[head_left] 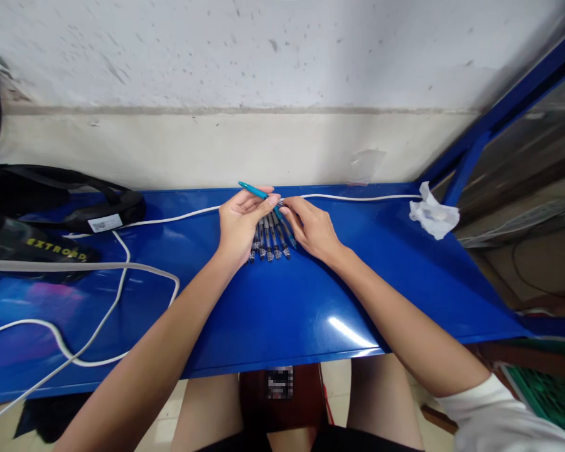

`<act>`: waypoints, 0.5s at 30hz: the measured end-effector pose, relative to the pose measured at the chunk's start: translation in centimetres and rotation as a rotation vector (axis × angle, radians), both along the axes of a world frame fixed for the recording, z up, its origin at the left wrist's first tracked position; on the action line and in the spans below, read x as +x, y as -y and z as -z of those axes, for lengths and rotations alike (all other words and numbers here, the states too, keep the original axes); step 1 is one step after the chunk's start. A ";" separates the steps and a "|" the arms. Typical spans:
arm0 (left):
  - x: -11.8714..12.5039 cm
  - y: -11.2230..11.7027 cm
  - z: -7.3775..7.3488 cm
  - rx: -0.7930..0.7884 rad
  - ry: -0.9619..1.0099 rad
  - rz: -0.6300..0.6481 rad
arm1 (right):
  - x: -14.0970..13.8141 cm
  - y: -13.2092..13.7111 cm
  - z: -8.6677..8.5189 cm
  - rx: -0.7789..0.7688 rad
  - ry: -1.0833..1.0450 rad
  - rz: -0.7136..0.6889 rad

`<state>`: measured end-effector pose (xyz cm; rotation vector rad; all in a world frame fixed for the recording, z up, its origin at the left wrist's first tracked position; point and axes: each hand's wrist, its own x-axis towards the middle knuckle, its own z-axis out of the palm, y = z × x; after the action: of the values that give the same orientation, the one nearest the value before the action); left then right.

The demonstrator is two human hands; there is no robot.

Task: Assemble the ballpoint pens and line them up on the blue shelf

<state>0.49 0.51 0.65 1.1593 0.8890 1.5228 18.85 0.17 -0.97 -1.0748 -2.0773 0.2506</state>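
Head view: the left hand's fingers (245, 199) and thumb are clamped on a slim teal plastic pen (252, 189), which slants down to the right. Beside them, the right hand's fingers (297, 206) bunch at its lower end, near a small metallic glint; whether they grip it cannot be told. A translucent teal barrel end (290, 240) shows below, its link to the pen hidden.

Under both hands fan several slender dark-and-clear pens (270, 255), upper ends covered, so their count is uncertain. The left palm is turned inward, the right hand arches knuckles-up, and both forearms converge from below.

Around them spreads a glossy blue tabletop (282, 307). A smooth white cable (179, 219) passes behind the hands, partly hidden, towards a crumpled white tissue (434, 212). Left, a black strapped bag (61, 199) and a dark cylinder with yellow lettering (37, 254) are cut off by the frame, the lettering partly unreadable.
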 end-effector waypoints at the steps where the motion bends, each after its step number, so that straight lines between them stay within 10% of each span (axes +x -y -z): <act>1: 0.0 0.0 0.0 -0.003 0.003 0.011 | 0.0 0.0 0.0 -0.003 -0.004 -0.003; 15: -0.4 0.0 0.2 -0.052 0.040 0.127 | 0.1 0.4 -0.2 -0.026 0.013 -0.002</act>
<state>0.13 0.55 0.48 1.1225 0.8081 1.4082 18.94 -0.18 -0.78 -1.0929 -2.0925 0.2731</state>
